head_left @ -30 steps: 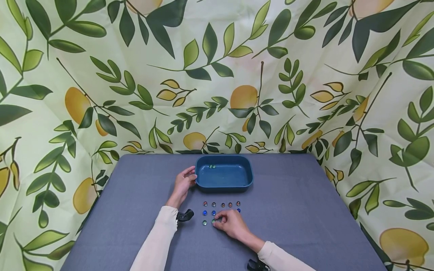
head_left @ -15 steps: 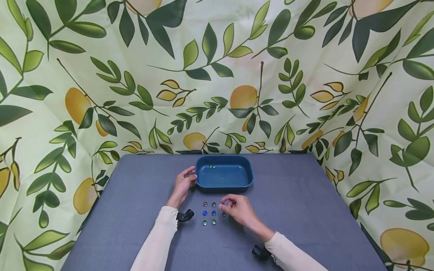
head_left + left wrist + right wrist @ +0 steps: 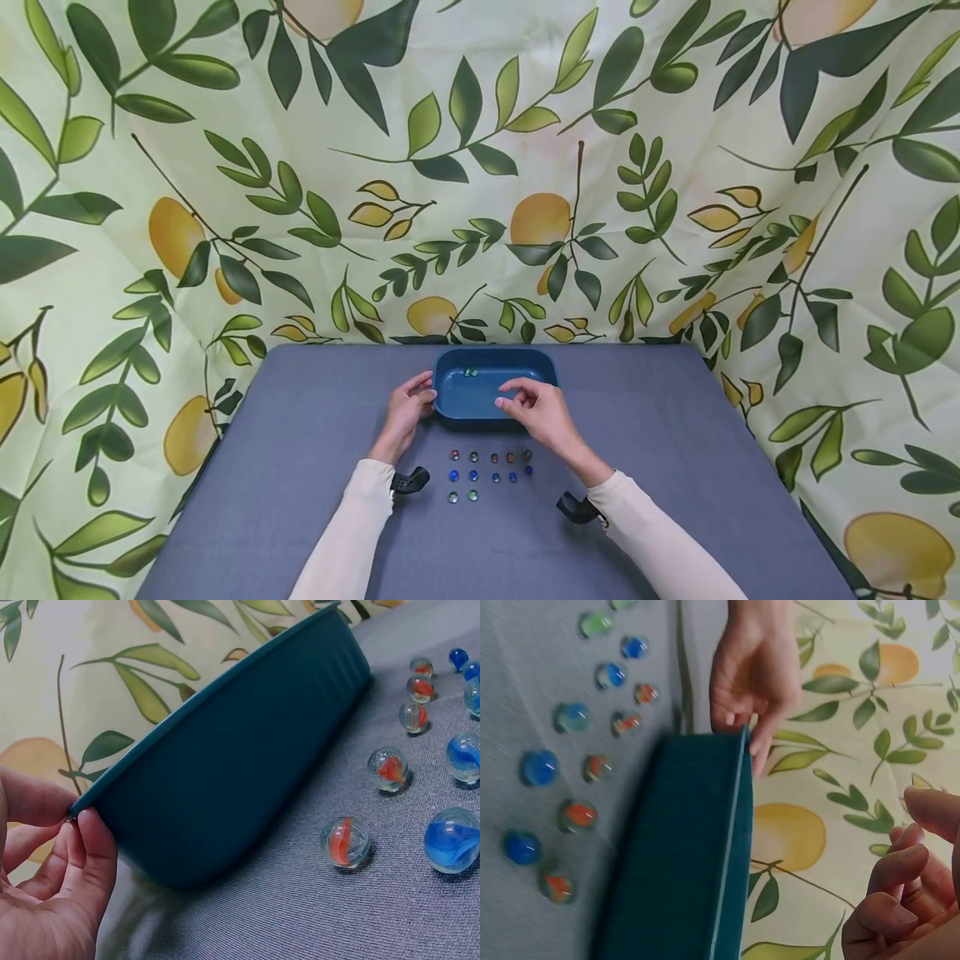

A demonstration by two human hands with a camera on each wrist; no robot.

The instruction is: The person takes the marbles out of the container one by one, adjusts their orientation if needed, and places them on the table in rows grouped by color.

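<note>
A dark blue tray sits on the grey table, with two green marbles at its far side. My left hand grips the tray's left rim, thumb over the edge; the left wrist view shows the fingers against the tray's outer wall. My right hand hovers over the tray's inside with thumb and fingertips pinched together as on a marble, which the fingers hide. In the right wrist view those fingers are curled above the tray rim. Several marbles lie in rows in front of the tray.
The rows hold red-cored, blue and green marbles, close to the tray's near wall. Black wrist mounts sit on both forearms. A leaf-and-lemon printed cloth walls in the table at the back and both sides.
My right hand rose from the nearest marble row with pinched fingers and travelled forward over the tray. The left hand and the tray stayed put.
</note>
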